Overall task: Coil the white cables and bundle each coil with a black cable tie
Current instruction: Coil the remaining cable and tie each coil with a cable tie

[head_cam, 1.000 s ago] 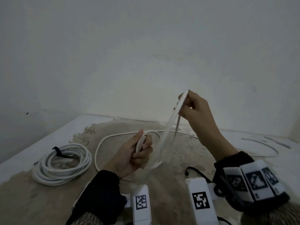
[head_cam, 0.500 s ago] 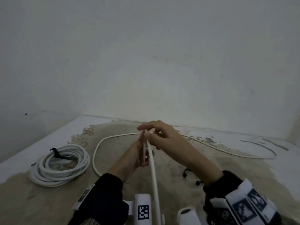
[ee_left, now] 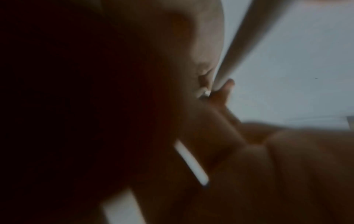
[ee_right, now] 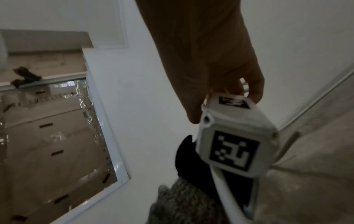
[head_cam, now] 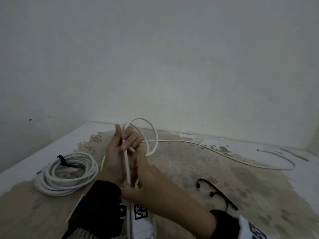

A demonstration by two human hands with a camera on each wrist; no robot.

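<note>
My left hand (head_cam: 126,144) is raised over the table and grips a loose white cable (head_cam: 156,135), whose loops stand above its fingers. Just below, by the left wrist, my right hand (head_cam: 133,186) pinches the lower strands of the same cable. From the loops the cable's free length (head_cam: 229,156) trails right across the table. One finished white coil (head_cam: 67,173) lies at the left, bound by a black tie (head_cam: 63,161). A loose black cable tie (head_cam: 215,192) lies to the right of my hands. The left wrist view is dark and blurred, showing only fingers and the cable (ee_left: 249,37).
The table (head_cam: 189,169) has a worn brown top with white edges and stands against white walls at the back and left. In the right wrist view, a white-framed opening (ee_right: 107,121) shows stacked wrapped boxes.
My right hand came down from its raised position to the left hand, then lower to the left wrist. A new loop now stands above the left hand, and the trailing cable has shifted.
</note>
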